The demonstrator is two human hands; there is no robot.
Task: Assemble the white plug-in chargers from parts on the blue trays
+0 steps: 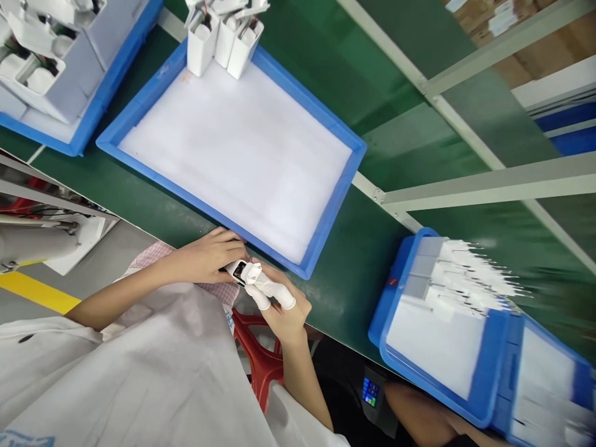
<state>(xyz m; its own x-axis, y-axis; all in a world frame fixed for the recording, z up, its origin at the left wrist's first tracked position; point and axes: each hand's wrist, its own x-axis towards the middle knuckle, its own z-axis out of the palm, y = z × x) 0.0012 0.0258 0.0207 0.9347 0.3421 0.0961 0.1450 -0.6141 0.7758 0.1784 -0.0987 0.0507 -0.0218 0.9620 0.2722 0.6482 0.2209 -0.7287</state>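
Head view: L hand [205, 256] and R hand [279, 312] held close together over the near edge of a green bench mat [338, 273]; small white plastic device [246, 272] sits between both sets of fingers, held clear of the mat as far as visible; long axis runs approx. crosswise from L fingertips [231, 247] to R finger cots [274, 297], slightly tilted; neither hand clearly nearer, as each takes one end; dark-windowed end lies at L fingertips, pale body under R finger cots.

L fingers curled and clenched round device's narrow end; R thumb and fingers, capped in white cots, closed on its body, grasping it; device has a white casing w/ small black window, detail too small to read; much of its outline hidden by fingers.

Just past L fingertips: near rim of blue tray [186, 197] w/ white foam liner [233, 164]; at tray's far end, well beyond fingers, white rectangular holders [202, 46] w/ parts standing in them; well past R fingers, second blue tray [395, 285] w/ rows of white pin-tipped items, blurred; below R fingers, red plastic stool [258, 357]; further off, small colour display [370, 392]; beside it a forearm [419, 413], apparently another person's, well apart from the hands.
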